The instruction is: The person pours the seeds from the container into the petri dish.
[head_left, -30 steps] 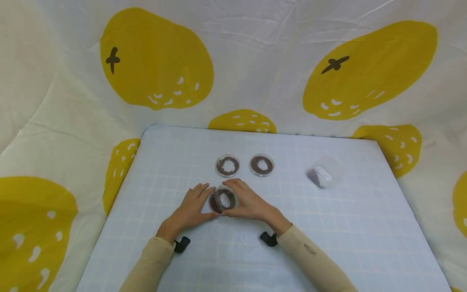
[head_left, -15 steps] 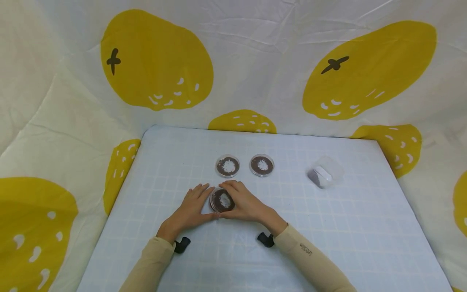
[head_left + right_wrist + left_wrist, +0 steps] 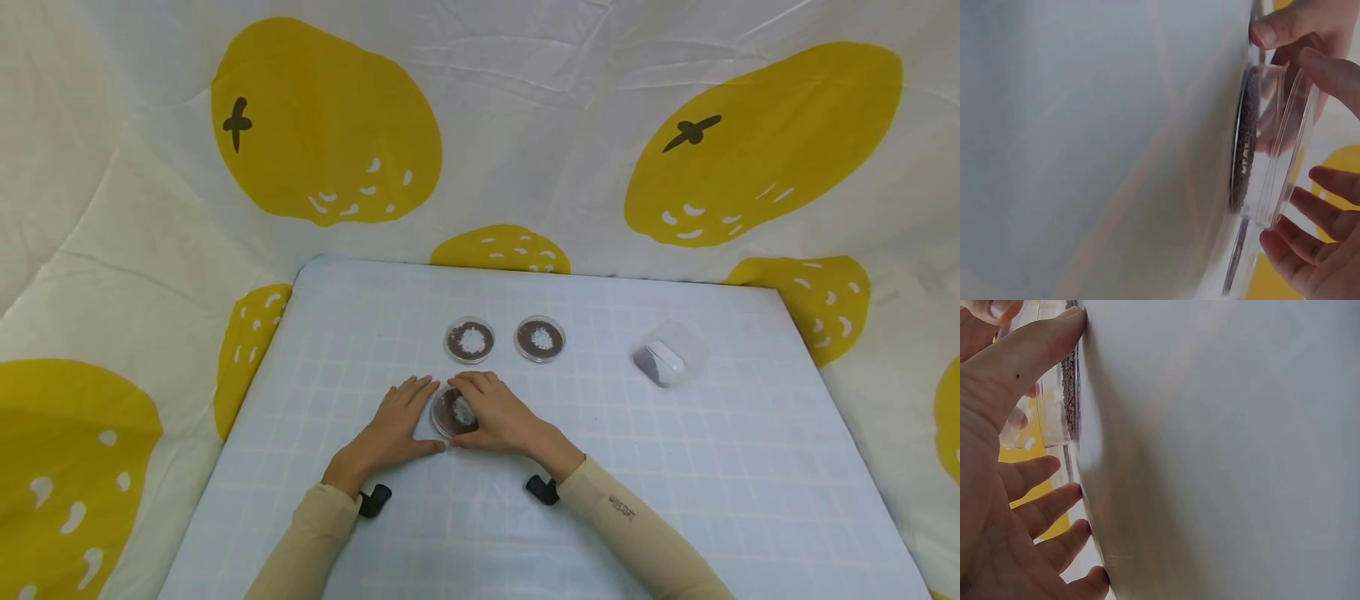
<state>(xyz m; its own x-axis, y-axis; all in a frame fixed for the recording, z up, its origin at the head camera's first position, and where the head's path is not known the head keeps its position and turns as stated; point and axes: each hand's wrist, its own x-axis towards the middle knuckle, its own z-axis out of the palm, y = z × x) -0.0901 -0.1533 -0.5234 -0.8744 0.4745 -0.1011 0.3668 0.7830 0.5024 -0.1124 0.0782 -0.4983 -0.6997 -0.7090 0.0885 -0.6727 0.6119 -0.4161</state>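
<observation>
A round clear petri dish (image 3: 444, 415) lies on the table, with a dark brown granular layer and a white patch inside. My right hand (image 3: 504, 417) grips its clear lid (image 3: 1289, 156) by the rim between thumb and fingers. In the right wrist view the lid sits over the dish at a slight tilt. My left hand (image 3: 397, 425) rests on the table at the dish's left side, fingers spread and thumb extended around it. The left thumb (image 3: 1035, 347) passes in front of the dish in the left wrist view; whether it touches the dish I cannot tell.
Two similar petri dishes, one left (image 3: 469, 340) and one right (image 3: 540, 339), stand side by side farther back. At the right, a clear plastic container (image 3: 688, 346) holds or overlaps something grey and white. A patterned cloth (image 3: 525, 125) hangs behind the pale table (image 3: 712, 483).
My right hand has brought the lid left and lower, from tilted above the dish to over it. The left hand stays almost still, and the other dishes have not moved.
</observation>
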